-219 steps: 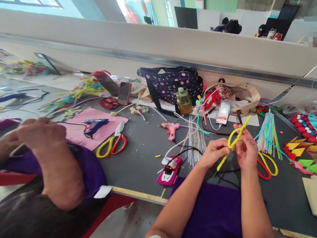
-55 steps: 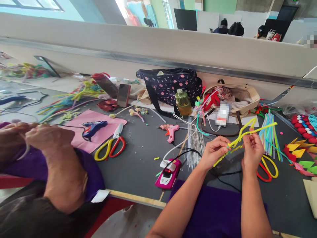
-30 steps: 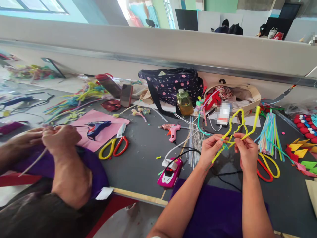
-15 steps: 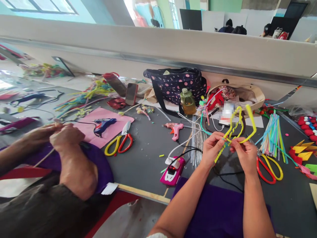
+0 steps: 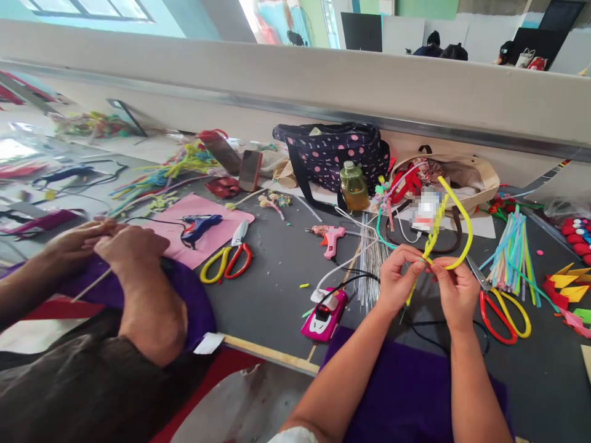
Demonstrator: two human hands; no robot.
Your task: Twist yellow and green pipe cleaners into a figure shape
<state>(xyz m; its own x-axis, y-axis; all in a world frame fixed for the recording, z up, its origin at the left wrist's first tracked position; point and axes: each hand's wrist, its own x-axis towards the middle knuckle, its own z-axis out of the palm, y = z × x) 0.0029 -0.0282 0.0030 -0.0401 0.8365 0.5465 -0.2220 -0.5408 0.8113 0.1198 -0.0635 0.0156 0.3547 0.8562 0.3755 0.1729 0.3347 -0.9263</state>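
My left hand and my right hand are held close together over the dark table, both pinched on a yellow pipe cleaner. The pipe cleaner rises from my fingers in a tall loop, and a short tail hangs down below my left hand. A bit of green shows between my fingertips. Red-and-yellow scissors lie just right of my right hand. A bundle of thin wires lies just left of my left hand.
A co-worker's hands work a thin stick over purple cloth at the left. On the table lie a pink glue gun, a blue glue gun, more scissors, a pink power strip, a spotted bag, an oil bottle, and coloured pipe cleaners.
The yellow pipe cleaner went from a nearly straight twisted stem to a tall closed loop. My hands have drawn closer together. The camera view has shifted a little to the left.
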